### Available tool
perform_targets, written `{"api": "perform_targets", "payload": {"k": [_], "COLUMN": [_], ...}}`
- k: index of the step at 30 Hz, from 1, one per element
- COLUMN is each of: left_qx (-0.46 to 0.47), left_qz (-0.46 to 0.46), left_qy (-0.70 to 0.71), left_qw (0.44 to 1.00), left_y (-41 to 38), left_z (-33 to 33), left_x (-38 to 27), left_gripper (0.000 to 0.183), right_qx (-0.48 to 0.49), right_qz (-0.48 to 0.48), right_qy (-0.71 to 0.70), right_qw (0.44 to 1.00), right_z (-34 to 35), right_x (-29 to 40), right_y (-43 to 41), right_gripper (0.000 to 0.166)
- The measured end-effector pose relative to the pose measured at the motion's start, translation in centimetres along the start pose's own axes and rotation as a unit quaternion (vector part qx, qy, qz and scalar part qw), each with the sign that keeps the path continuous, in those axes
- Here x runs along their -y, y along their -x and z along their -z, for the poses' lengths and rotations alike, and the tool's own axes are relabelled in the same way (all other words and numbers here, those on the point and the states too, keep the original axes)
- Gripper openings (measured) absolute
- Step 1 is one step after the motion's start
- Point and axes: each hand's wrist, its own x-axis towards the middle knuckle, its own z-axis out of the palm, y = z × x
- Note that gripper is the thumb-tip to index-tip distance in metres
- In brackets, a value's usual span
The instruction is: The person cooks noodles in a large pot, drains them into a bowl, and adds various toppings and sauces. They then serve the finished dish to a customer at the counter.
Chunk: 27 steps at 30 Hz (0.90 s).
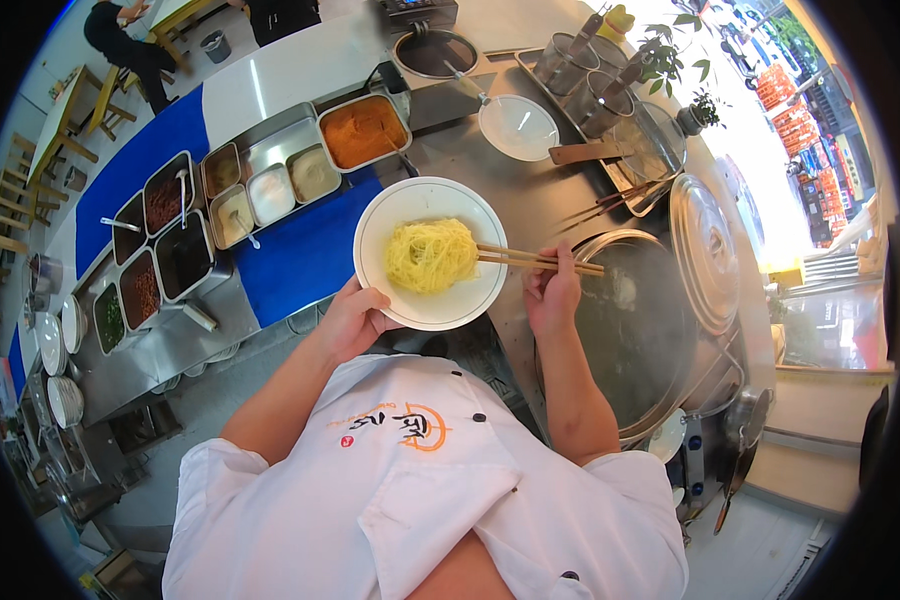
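Observation:
My left hand (356, 319) grips the near left rim of a white bowl (431, 201), thumb over the edge. A round nest of thin yellow noodles (431, 255) lies in the bowl. In my right hand (555, 296) is a pair of wooden chopsticks (529, 260), held over the left rim of a large steaming pot (634, 352). The chopsticks' far ends reach the right side of the noodles. Cloudy liquid fills the pot, with pale foam on it.
Steel pans of seasonings and toppings (174, 247) stand on the left counter beside an orange powder pan (364, 133). A pot lid (703, 253) leans at the pot's right. Ahead are a strainer ladle (519, 127) and noodle baskets (566, 64) on a tray. Two people stand far back.

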Motion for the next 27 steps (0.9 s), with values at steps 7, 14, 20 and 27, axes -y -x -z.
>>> {"api": "perform_targets", "payload": {"k": [7,14,20,27], "left_qx": [0.029,0.050,0.082,0.050], "left_qz": [0.030,0.027,0.035,0.013], "left_qy": [0.032,0.004,-0.003,-0.075], "left_qw": [0.999,0.998,0.996,0.996], "left_y": [1.0,2.2,2.5,2.8], "left_z": [3.8,6.0,7.7,8.3], "left_x": [0.0,-3.8,-8.6,-12.0], "left_gripper": [0.066,0.063,0.063,0.062], "right_qx": [0.043,0.316,0.169,-0.031], "right_qz": [0.057,0.151,0.138,0.067], "right_qy": [0.080,0.421,0.363,0.035], "right_qw": [0.994,0.837,0.906,0.997], "right_z": [-5.0,-14.3,-10.3,-10.9], "right_x": [3.2,6.4,2.2,-8.9], "right_y": [2.0,6.7,3.3,2.2], "right_gripper": [0.030,0.019,0.032,0.038]}}
